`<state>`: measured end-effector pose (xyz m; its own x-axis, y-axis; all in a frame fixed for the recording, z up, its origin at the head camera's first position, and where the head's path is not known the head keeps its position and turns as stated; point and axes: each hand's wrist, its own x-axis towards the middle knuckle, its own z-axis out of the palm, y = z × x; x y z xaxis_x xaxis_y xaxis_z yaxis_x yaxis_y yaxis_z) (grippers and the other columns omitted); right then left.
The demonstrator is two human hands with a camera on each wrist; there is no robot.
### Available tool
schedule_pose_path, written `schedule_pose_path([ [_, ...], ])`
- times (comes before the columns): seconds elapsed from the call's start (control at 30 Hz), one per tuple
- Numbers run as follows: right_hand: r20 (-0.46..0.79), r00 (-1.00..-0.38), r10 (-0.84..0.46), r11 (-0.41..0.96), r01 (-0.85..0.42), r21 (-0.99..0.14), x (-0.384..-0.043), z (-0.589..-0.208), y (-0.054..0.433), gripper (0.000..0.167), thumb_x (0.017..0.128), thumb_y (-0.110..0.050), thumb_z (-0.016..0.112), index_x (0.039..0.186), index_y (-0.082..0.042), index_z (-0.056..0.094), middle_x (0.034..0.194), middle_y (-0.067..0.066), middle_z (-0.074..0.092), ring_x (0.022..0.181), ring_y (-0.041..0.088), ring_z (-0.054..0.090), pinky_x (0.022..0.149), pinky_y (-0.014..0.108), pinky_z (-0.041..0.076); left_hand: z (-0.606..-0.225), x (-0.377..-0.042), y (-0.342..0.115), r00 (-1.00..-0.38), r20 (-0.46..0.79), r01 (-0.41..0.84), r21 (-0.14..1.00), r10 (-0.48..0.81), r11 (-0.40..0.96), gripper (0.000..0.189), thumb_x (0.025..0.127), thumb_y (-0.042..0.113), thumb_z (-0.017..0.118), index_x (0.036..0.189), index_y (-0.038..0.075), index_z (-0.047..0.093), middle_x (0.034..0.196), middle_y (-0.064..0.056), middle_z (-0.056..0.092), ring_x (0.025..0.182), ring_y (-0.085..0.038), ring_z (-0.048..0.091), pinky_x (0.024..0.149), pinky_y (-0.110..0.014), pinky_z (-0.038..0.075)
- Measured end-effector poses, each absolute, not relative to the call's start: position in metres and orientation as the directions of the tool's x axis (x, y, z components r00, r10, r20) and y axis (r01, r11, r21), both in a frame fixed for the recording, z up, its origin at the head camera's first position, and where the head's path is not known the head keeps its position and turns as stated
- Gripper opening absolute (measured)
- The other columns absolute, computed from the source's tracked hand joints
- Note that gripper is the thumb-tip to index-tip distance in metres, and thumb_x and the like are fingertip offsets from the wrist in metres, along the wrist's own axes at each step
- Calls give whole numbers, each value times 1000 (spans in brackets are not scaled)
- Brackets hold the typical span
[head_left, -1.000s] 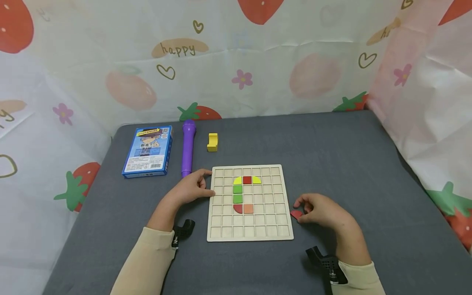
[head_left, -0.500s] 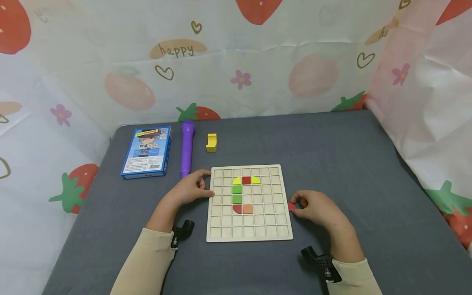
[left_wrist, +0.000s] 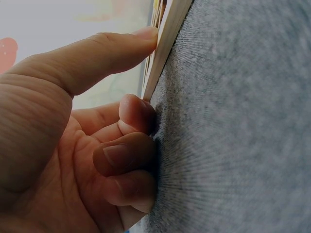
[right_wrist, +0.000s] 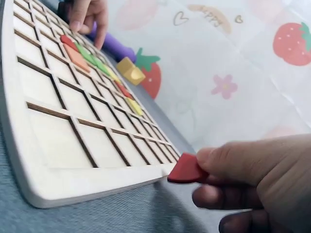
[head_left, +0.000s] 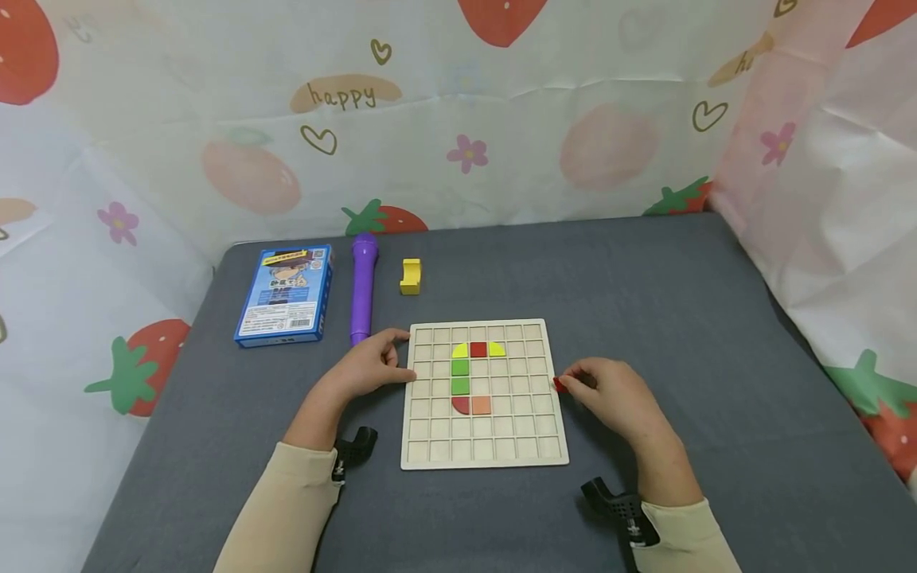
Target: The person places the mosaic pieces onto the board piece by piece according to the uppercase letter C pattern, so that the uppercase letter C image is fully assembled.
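A pale wooden grid board point(head_left: 519, 442) lies flat on the dark grey cloth. Several coloured tiles sit in its cells: a green tile point(head_left: 460, 368), a dark red tile point(head_left: 478, 350), an orange tile point(head_left: 481, 406) and rounded yellow and red ones. At the board's left edge, my left hand point(head_left: 364, 368) touches the rim with thumb and index finger, its other fingers bent in the left wrist view. My right hand point(head_left: 612, 398) pinches a small red tile point(right_wrist: 186, 169) between thumb and fingers, just beside the board's right rim. Part of that tile is hidden by the fingertips.
Behind the board stands a yellow block point(head_left: 411, 277). Left of it lie a purple microphone-shaped stick point(head_left: 364, 286) and a blue printed box point(head_left: 285, 296). A printed white sheet point(head_left: 530, 95) hangs along the table's far side.
The right hand has moved left and slightly away from me, bringing the red tile to the board's right rim. The left hand stays at the left edge.
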<state>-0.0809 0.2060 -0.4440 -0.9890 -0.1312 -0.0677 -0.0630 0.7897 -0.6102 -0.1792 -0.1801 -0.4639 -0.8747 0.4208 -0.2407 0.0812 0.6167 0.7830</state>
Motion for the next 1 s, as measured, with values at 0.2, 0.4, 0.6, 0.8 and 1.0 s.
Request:
schedule_pose_path([
  [0.2, -112, -988, -109, 836, -30, -548, -80, -444, 216, 20, 99, -30, 70, 103, -11, 78, 91, 0, 71, 76, 15, 58, 70, 40, 49, -462, -178, -179, -874, -243, 80, 783, 421, 618, 70, 87, 20, 83, 145, 1, 49, 73, -4, 53, 62, -16, 46, 59, -31, 37],
  [0.4, -150, -980, -129, 815, -18, -580, -82, -445, 219, 37, 88, -29, 83, 118, -9, 72, 84, 0, 58, 71, 17, 51, 65, 37, 42, -462, -179, -180, -876, -244, 80, 776, 415, 625, 69, 87, 20, 83, 144, 1, 50, 72, -4, 53, 62, -16, 46, 59, -31, 37],
  [0.6, -166, -965, -201, 804, -66, -591, -81, -443, 219, 28, 86, -16, 83, 112, -12, 75, 86, 3, 55, 76, 18, 49, 67, 37, 40, -463, -179, -180, -876, -239, 88, 775, 418, 626, 69, 87, 21, 83, 144, 1, 50, 72, -4, 54, 62, -16, 46, 59, -31, 37],
  [0.8, -99, -981, -164, 809, -76, -583, -80, -444, 215, 20, 87, -22, 82, 102, -13, 73, 87, 2, 54, 75, 18, 48, 66, 37, 41, -463, -178, -179, -876, -248, 80, 771, 414, 631, 69, 87, 21, 83, 144, 1, 50, 73, -4, 54, 62, -16, 46, 59, -31, 36],
  [1.0, 41, -989, -139, 754, -132, -643, -78, -443, 201, 22, 86, -20, 81, 104, -15, 69, 85, 2, 53, 65, 17, 46, 57, 35, 40, -461, -178, -180, -878, -246, 81, 770, 412, 633, 69, 87, 21, 83, 144, 1, 49, 74, -5, 54, 63, -17, 47, 59, -31, 37],
])
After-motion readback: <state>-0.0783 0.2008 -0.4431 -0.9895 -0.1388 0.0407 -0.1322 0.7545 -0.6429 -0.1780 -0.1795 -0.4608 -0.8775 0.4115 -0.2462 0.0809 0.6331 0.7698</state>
